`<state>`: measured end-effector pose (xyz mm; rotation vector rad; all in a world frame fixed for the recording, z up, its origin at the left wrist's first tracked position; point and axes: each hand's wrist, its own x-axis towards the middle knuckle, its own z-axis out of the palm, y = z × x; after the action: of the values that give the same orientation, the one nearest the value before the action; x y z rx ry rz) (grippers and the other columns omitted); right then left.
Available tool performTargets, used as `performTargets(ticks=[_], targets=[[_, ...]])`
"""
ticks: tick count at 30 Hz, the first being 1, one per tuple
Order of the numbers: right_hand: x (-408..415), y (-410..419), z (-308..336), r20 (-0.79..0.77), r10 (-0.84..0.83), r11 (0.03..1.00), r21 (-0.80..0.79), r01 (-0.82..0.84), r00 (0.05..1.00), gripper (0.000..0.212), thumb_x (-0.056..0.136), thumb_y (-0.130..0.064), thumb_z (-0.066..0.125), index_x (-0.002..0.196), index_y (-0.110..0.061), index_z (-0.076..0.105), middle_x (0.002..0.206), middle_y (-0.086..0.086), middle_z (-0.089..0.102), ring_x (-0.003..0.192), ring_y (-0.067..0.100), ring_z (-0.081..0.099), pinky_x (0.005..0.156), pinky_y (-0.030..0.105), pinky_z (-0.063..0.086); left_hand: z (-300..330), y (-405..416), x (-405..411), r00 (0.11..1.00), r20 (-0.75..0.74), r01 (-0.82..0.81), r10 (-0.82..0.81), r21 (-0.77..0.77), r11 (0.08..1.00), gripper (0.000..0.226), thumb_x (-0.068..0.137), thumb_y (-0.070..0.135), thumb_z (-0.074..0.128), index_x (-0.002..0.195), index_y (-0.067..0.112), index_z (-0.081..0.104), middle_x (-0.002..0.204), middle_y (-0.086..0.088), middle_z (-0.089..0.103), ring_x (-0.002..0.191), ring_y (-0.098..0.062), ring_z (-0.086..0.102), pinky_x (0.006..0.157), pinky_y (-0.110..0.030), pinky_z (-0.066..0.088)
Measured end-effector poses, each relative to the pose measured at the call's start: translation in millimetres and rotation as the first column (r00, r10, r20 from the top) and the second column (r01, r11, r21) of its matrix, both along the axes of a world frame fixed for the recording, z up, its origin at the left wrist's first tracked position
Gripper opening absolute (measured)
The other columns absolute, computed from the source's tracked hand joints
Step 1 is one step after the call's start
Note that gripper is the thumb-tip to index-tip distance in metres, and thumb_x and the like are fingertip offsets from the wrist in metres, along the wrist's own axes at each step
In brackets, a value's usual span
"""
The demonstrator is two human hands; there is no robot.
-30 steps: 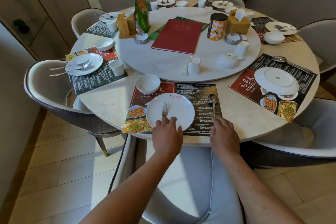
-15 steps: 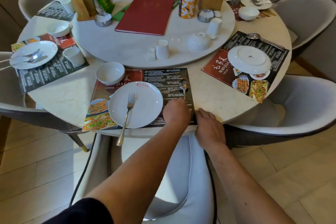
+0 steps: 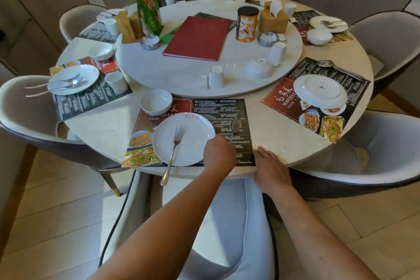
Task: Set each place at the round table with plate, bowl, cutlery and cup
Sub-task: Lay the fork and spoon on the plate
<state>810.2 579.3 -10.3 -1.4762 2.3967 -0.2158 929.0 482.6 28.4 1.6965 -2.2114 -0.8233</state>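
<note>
At the near place, a white plate (image 3: 193, 143) lies on a printed placemat (image 3: 218, 107). A fork (image 3: 173, 150) rests on the plate, its handle sticking out past the table edge. A white bowl (image 3: 156, 101) stands behind the plate to the left. My left hand (image 3: 218, 154) is closed on the handle of a spoon (image 3: 236, 123), whose blurred bowl points away, right of the plate. My right hand (image 3: 270, 170) rests flat on the table edge at the placemat's right corner, holding nothing. Loose white cups (image 3: 216, 76) and an upturned bowl (image 3: 259, 68) sit on the turntable.
The place to the right has an upside-down plate (image 3: 320, 91) and cutlery (image 3: 338, 67) on its mat. The left place (image 3: 72, 78) holds plate, cutlery, cup and bowl. A red menu (image 3: 197, 37), tin, tissue boxes and ashtrays fill the turntable. Padded chairs (image 3: 227, 223) ring the table.
My left hand left the fork on the plate and crossed to the spoon's handle, taking it over from my right hand. My right hand slid to the table edge.
</note>
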Motion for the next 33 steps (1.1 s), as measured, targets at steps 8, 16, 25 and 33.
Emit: performTargets(ticks=[8, 16, 25, 33], targets=[[53.0, -23.8, -5.4, 0.015, -0.057, 0.992, -0.111, 0.058, 0.998, 0.048, 0.097, -0.017, 0.048, 0.145, -0.017, 0.044, 0.151, -0.002, 0.043, 0.133, 0.023, 0.041, 0.105, 0.039, 0.044, -23.3, 9.7, 88.0, 0.809, -0.35, -0.37, 0.473, 0.323, 0.871, 0.016, 0.099, 0.019, 0.058, 0.093, 0.015, 0.072, 0.072, -0.003, 0.072, 0.064, -0.018, 0.072, 0.062, -0.033, 0.063], [78.0, -25.2, -16.3, -0.052, 0.015, 1.0, 0.016, -0.014, 0.999, 0.055, 0.1, -0.023, 0.041, 0.154, -0.019, 0.03, 0.164, -0.003, 0.023, 0.149, 0.025, 0.021, 0.118, 0.036, 0.024, -25.6, 15.6, 108.0, 0.504, -0.442, -0.474, 0.742, 0.576, 0.665, 0.016, 0.104, 0.015, 0.051, 0.1, 0.01, 0.066, 0.07, -0.009, 0.069, 0.059, -0.021, 0.067, 0.053, -0.027, 0.056], [71.7, -26.3, -5.6, 0.005, 0.058, 0.989, 0.137, -0.058, 0.998, 0.062, 0.101, -0.024, 0.043, 0.158, -0.021, 0.02, 0.167, -0.006, 0.011, 0.152, 0.022, 0.012, 0.12, 0.039, 0.025, -23.6, 15.3, 98.8, 0.421, -0.407, -0.478, 0.811, 0.66, 0.579, 0.015, 0.104, 0.015, 0.052, 0.101, 0.008, 0.065, 0.08, -0.015, 0.069, 0.055, -0.021, 0.062, 0.061, -0.036, 0.061], [67.9, -29.6, 4.2, 0.057, 0.082, 0.968, 0.234, -0.093, 0.995, 0.073, 0.097, -0.022, 0.049, 0.16, -0.022, 0.012, 0.168, -0.008, 0.001, 0.153, 0.022, 0.007, 0.121, 0.04, 0.023, -24.8, 12.0, 97.1, 0.395, -0.339, -0.453, 0.854, 0.737, 0.502, 0.013, 0.101, 0.014, 0.054, 0.105, 0.004, 0.061, 0.091, -0.02, 0.067, 0.048, -0.022, 0.061, 0.041, -0.026, 0.05]])
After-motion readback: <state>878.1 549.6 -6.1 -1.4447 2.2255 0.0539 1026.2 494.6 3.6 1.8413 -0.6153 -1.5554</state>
